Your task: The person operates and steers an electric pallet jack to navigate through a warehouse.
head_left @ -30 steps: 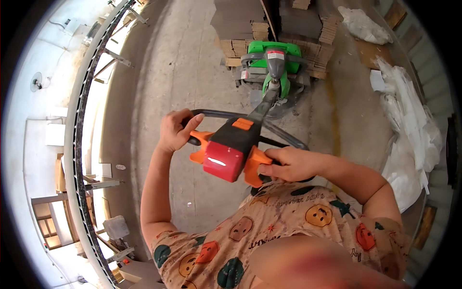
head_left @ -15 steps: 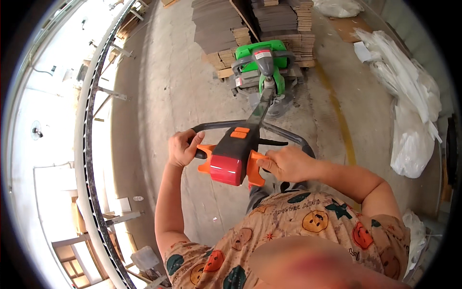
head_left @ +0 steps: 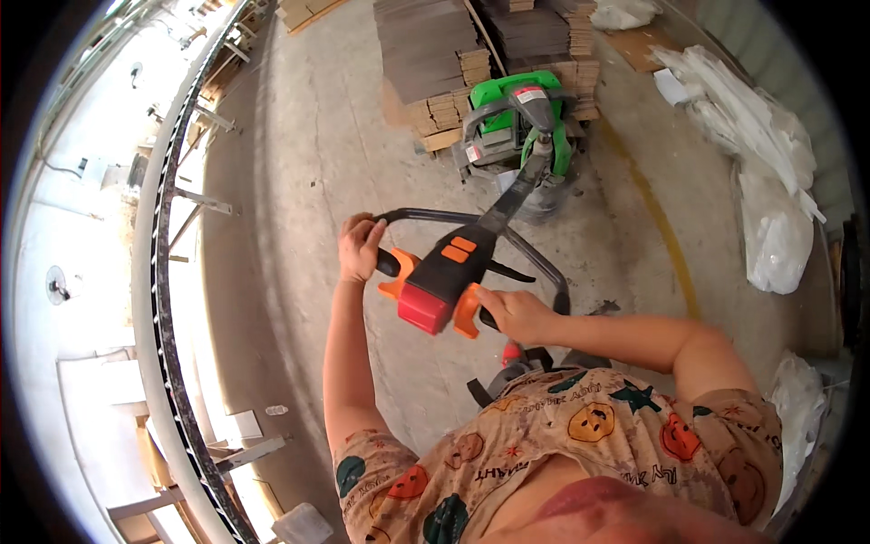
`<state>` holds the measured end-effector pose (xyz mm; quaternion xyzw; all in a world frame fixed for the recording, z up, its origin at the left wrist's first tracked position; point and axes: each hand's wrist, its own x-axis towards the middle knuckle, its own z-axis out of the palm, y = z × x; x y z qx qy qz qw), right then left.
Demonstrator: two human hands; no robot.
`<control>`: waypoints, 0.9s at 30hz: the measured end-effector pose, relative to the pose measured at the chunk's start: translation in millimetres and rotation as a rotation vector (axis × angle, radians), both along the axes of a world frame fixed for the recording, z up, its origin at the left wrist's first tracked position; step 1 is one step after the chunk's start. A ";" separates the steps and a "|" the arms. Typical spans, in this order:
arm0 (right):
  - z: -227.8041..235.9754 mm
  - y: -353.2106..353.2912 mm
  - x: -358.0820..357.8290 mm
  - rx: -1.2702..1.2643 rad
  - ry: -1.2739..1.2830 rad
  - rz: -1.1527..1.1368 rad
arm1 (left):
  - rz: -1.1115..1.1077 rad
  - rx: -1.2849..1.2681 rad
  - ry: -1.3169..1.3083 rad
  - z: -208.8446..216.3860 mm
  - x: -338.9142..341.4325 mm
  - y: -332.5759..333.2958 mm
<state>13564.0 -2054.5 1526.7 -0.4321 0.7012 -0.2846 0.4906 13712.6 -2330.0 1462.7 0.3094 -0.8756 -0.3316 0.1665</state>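
Both my hands are on the handle (head_left: 447, 269) of a green and grey electric pallet truck (head_left: 517, 122). The handle has a black body, a red end, orange buttons and orange side levers, with a black bar looping round it. My left hand (head_left: 361, 247) closes round the left grip, where that bar bends. Round the right grip my right hand (head_left: 515, 315) is closed, its thumb by the orange lever. The handle's shaft slants away from me, up and right, to the truck. Behind the truck stands a pallet load of flat cardboard sheets (head_left: 430, 54) in stacks.
Clear plastic wrapping (head_left: 770, 227) lies in heaps along the right wall. A yellow line (head_left: 666, 213) runs along the concrete floor. On the left stretches a long dark rail on metal brackets (head_left: 168, 236). More cardboard (head_left: 304, 11) lies at the far left.
The handle's red end has swung toward the left, so the shaft slants more. My hands have turned with it, still gripping. In view, the truck and its load sit farther right.
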 end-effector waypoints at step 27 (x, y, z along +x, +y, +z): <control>-118.6 -201.2 -115.4 0.032 0.073 -0.066 | -0.008 -0.186 -0.720 -69.4 -217.7 -212.4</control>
